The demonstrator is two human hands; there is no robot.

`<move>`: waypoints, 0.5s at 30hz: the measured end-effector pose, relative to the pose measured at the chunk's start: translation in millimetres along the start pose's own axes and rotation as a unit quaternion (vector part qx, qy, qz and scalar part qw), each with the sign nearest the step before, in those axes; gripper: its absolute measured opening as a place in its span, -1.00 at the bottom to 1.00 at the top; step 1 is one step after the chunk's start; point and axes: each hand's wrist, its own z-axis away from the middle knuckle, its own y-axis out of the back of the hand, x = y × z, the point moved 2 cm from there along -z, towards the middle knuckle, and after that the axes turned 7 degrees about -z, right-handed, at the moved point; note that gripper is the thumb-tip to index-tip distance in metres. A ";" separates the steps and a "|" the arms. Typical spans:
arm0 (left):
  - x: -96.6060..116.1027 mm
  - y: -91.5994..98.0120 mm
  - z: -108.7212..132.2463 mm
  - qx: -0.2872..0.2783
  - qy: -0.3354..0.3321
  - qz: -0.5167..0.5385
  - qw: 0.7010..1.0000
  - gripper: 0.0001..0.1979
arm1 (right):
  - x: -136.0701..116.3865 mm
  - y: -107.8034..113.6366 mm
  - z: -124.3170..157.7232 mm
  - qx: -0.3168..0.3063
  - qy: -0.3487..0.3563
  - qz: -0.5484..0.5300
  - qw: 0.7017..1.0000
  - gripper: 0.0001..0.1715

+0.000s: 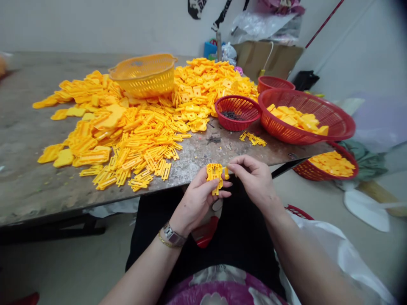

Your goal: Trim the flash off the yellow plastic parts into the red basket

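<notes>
My left hand (197, 199) is closed on a small yellow plastic frame part (214, 174), held upright above my lap just off the table's front edge. My right hand (254, 178) pinches a smaller yellow piece (226, 171) against the frame's right side. A watch and a bracelet sit on my left wrist. A big heap of yellow plastic parts (140, 123) covers the worn table (28, 186) in front of me.
An upturned yellow basket (144, 76) rests on the heap. A small red basket (237, 112) holds dark bits. A large red basket (305, 116) holds yellow pieces, another red basket (330, 165) sits lower at the right. Cardboard box (267, 57) at the back.
</notes>
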 end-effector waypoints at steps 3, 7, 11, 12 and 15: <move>6.6 3.2 -8.7 0.002 -0.006 0.004 1.000 -0.81 | -3.7 -2.8 -14.8 0.001 0.014 -0.013 1.000 -0.87; 12.5 6.4 -19.4 -0.008 -0.022 0.012 1.000 -0.74 | -1.9 -9.8 -29.0 -0.005 0.012 -0.042 0.999 -0.85; 19.3 3.3 -29.5 -0.034 -0.050 0.027 0.998 -0.67 | 4.0 -18.7 -37.2 -0.003 0.002 -0.080 0.997 -0.83; 20.7 1.7 -31.7 -0.041 -0.055 0.032 0.997 -0.65 | 5.4 -20.5 -38.7 0.000 -0.002 -0.087 0.996 -0.83; 23.4 -2.6 -36.7 -0.054 -0.065 0.049 0.995 -0.60 | 7.9 -24.0 -42.0 0.013 -0.008 -0.085 0.996 -0.83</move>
